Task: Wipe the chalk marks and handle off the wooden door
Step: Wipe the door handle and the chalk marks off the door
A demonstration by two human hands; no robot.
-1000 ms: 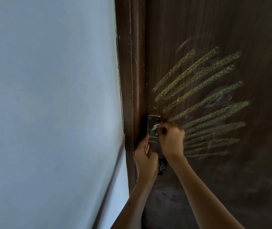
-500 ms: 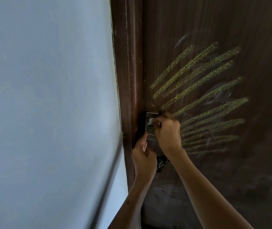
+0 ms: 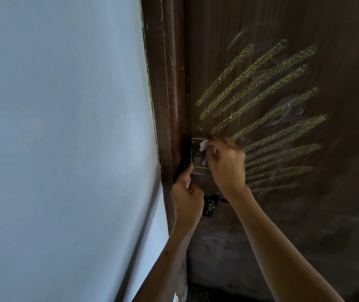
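A dark wooden door [image 3: 337, 51] carries several yellow chalk marks [image 3: 261, 101] slanting across its middle. A metal handle plate [image 3: 197, 158] is fixed at the door's left edge. My right hand [image 3: 226, 164] pinches a small white cloth [image 3: 203, 146] against the top of the plate. Just below, my left hand [image 3: 187, 197] is curled round the lower part of the handle, which it hides.
A brown door frame [image 3: 165, 83] runs up the left of the door, with a pale blue wall [image 3: 60, 127] beside it. A dark latch with keys [image 3: 212, 203] hangs under the handle. Faint smears mark the door's lower part [image 3: 239, 247].
My right hand with the cloth has shifted slightly up the plate, and more of the cloth shows now. My left hand keeps its hold.
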